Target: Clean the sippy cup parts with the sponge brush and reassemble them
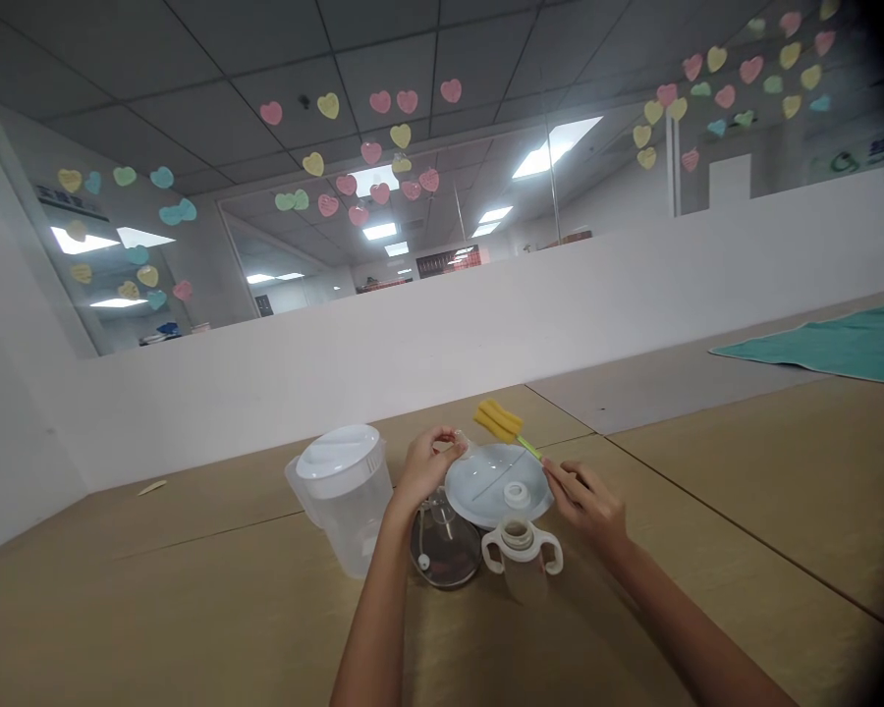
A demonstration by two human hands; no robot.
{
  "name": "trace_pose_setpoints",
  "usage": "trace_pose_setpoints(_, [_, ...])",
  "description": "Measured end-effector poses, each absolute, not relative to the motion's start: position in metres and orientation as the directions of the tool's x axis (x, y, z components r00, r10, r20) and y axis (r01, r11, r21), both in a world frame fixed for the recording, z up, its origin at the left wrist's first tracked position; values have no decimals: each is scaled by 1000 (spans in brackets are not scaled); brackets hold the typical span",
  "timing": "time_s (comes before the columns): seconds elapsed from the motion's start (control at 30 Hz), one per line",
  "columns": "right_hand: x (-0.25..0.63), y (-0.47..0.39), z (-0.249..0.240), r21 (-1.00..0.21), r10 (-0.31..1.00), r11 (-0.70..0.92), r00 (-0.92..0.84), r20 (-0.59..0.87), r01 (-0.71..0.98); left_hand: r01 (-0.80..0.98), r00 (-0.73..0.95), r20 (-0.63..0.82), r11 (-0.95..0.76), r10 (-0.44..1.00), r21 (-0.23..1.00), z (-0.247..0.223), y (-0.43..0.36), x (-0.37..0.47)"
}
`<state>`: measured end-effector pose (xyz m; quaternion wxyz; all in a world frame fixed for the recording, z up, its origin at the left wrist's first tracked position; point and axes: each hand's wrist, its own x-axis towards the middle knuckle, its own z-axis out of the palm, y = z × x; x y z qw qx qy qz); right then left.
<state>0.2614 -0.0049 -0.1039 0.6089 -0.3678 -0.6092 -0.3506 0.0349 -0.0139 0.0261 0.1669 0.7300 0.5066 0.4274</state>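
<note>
My left hand (428, 465) pinches a small clear piece (466, 444), which looks like a bottle teat, over the left rim of a white bowl (461, 496). In my right hand (590, 503) is a sponge brush (499, 420), its yellow head pointing up and left on a green handle. A white ring (516, 493) and a thin straw-like rod (497, 478) lie in the bowl. In front of it stands an uncapped baby bottle (518, 535) with two white handles. Below my left hand sits a clear, wide-based container (448, 555) with a thin tube inside.
A translucent pitcher (350, 511) with a white lid stands left of my left hand. Further left lies a small pale strip (152, 487) on the wooden table (228, 609). A teal cloth (840, 342) is at the far right. Behind the table rises a white wall (449, 344) with windows.
</note>
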Motion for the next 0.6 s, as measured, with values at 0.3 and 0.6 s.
trace_pose_setpoints(0.3, [261, -5, -106, 0, 45, 489, -25, 999, 873, 903, 210, 316, -307, 925, 302, 25, -24, 18])
trace_pose_setpoints(0.6, [260, -3, -105, -37, 66, 493, 5, 998, 869, 992, 97, -189, -79, 977, 97, -14, -4, 18])
